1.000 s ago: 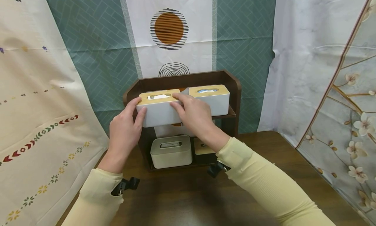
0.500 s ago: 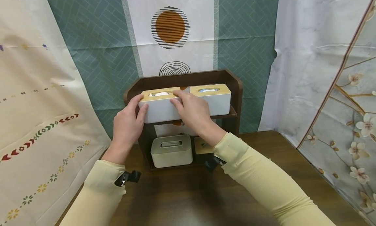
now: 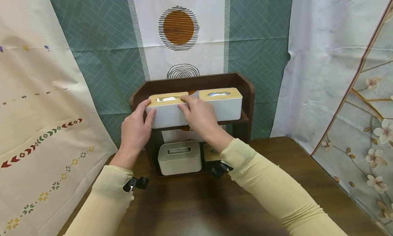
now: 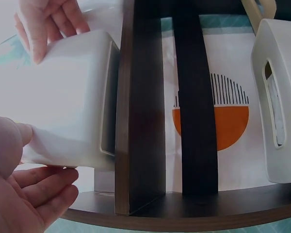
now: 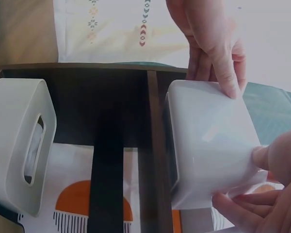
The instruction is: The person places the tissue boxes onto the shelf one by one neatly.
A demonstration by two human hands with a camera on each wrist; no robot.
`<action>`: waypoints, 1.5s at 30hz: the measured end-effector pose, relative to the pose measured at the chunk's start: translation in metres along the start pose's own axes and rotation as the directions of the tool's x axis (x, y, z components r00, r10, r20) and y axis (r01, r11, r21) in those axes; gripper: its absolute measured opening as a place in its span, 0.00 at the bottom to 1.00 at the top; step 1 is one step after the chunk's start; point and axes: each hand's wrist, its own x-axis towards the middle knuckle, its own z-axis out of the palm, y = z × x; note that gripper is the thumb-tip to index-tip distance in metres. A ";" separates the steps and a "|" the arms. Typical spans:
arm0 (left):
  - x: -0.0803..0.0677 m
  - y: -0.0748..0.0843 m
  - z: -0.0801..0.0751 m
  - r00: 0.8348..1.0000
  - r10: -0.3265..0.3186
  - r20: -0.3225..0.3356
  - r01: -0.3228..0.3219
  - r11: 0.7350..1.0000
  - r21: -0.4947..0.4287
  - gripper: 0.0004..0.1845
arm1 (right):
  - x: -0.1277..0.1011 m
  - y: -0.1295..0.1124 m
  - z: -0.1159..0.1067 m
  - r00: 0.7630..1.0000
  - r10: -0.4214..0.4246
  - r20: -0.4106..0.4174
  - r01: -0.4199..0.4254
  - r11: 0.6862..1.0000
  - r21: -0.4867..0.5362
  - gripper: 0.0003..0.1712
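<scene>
A white tissue box with a wooden lid [image 3: 167,114] sits at the left of the upper shelf of a dark brown rack [image 3: 245,92]. My left hand [image 3: 143,113] grips its left end, thumb on the lid. At its right end my right hand [image 3: 186,105] holds it, thumb on the lid and fingers down the front. In the left wrist view the box [image 4: 68,97] lies between my left hand [image 4: 24,194] and the right hand's fingers [image 4: 43,24]. The right wrist view shows the box [image 5: 208,141] against the shelf board, my right hand [image 5: 262,199] under it.
A second white box with a wooden lid [image 3: 221,103] stands on the upper shelf to the right. Below are a pale box [image 3: 179,158] and a dark box with a wooden lid [image 3: 209,154]. The rack stands on a brown table [image 3: 276,161], with hung cloths behind and at both sides.
Both hands have pushed the tissue box back from in front of the rack onto the upper shelf. Its front now lines up near the neighbouring box.
</scene>
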 end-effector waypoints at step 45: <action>0.005 -0.009 0.016 0.998 -0.036 0.057 0.038 0.999 -0.027 0.32 | 0.003 0.002 0.016 0.995 -0.035 0.098 0.044 0.995 -0.089 0.27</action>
